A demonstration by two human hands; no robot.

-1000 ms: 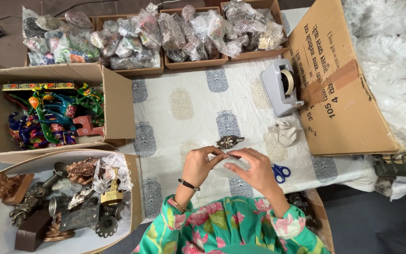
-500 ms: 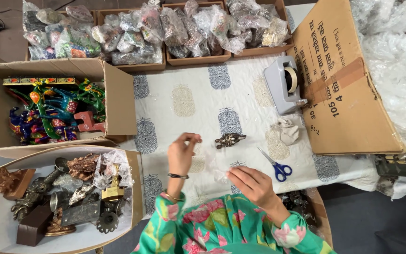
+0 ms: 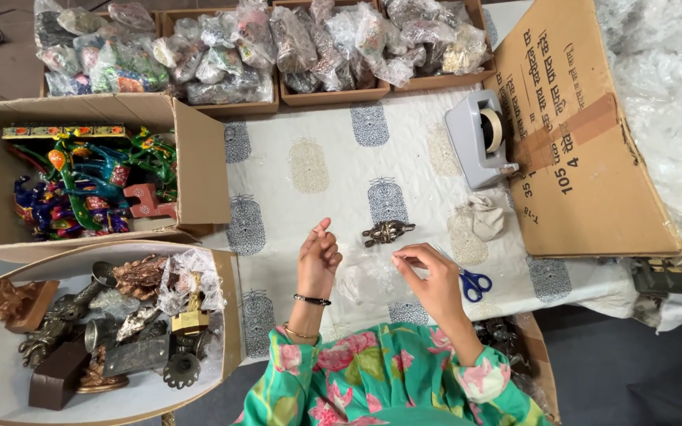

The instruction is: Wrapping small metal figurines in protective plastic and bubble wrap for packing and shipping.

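Note:
A small dark brass figurine [image 3: 387, 232] lies on the white printed cloth [image 3: 333, 170], free of both hands. My left hand [image 3: 319, 259] hovers left of it with the fingers loosely curled and nothing visible in them. My right hand [image 3: 429, 274] is just below and right of the figurine, its fingertips pinched on the edge of a thin clear plastic bag [image 3: 363, 281] that lies between my hands. Blue-handled scissors [image 3: 474, 284] rest on the cloth right beside my right hand.
A grey tape dispenser [image 3: 483, 140] and a crumpled paper wad [image 3: 485, 217] sit at the right, next to a large cardboard box [image 3: 586, 158]. Boxes of bagged items [image 3: 230, 55] line the far edge. Left: a box of painted figures [image 3: 80, 185] and a tray of metal pieces [image 3: 112, 331].
Both hands were together at the figurine; it now lies alone on the cloth. My left hand pulled away to the left, and my right hand went to the plastic bag.

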